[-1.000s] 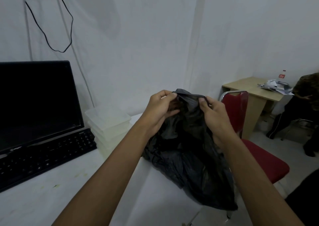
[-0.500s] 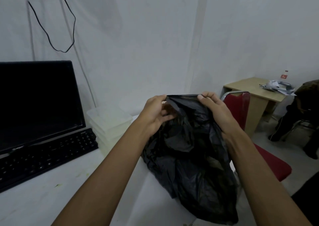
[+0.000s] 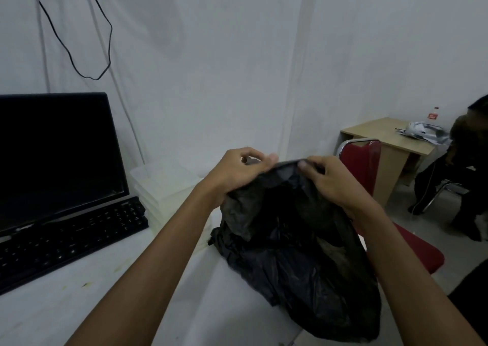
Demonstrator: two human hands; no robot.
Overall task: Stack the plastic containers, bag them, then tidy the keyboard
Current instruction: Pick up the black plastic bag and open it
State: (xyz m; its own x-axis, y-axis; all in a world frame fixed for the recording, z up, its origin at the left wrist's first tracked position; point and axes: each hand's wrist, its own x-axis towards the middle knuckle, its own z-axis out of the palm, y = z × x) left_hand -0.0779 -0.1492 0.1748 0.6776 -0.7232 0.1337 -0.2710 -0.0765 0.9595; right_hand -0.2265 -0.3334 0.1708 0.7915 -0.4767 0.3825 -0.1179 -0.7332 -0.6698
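Left hand (image 3: 237,172): pinches the bag rim.
Right hand (image 3: 332,180): pinches the same rim.
Bag (image 3: 298,261): black, hangs over the bench (image 3: 52,314) edge.
Containers (image 3: 163,184): stacked, at 9 o'clock of the hands.
Keyboard (image 3: 68,237): at 9 o'clock of the containers.

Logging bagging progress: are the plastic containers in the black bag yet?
Out. The plastic containers sit stacked beside the keyboard; both hands pinch the black bag.
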